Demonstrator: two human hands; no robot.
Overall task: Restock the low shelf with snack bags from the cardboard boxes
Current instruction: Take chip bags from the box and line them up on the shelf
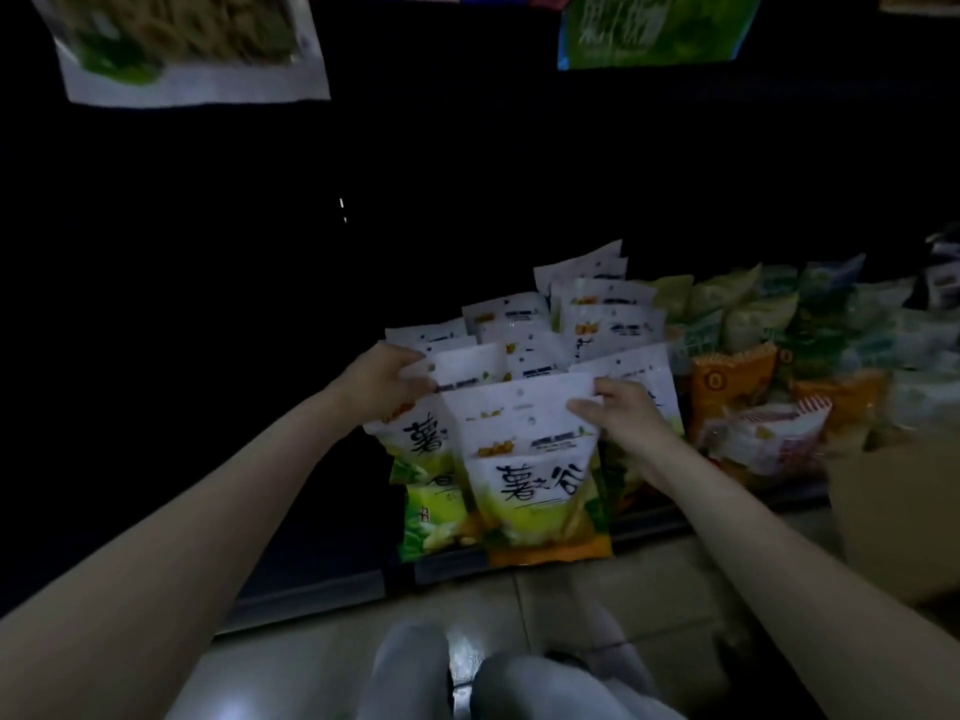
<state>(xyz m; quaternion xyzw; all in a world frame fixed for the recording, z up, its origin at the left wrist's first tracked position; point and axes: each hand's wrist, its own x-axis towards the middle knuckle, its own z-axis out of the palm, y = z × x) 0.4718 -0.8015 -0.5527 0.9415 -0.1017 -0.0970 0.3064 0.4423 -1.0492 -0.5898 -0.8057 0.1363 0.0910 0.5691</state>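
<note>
Left hand [387, 383]: rear white bags [457, 363] are gripped at their tops, likely to steady the row.
Right hand [626, 415]: front bag [530, 459] is pinched at its top corner for seating upright.
Shelf [311, 589]: front bag stands at its edge.

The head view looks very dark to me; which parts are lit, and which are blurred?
Head view: the white snack bags at both hands and the floor tiles catch light; the shelf interior is almost black; the two hanging bags at the top edge are blurred; the tiles show a small glare patch.
</note>
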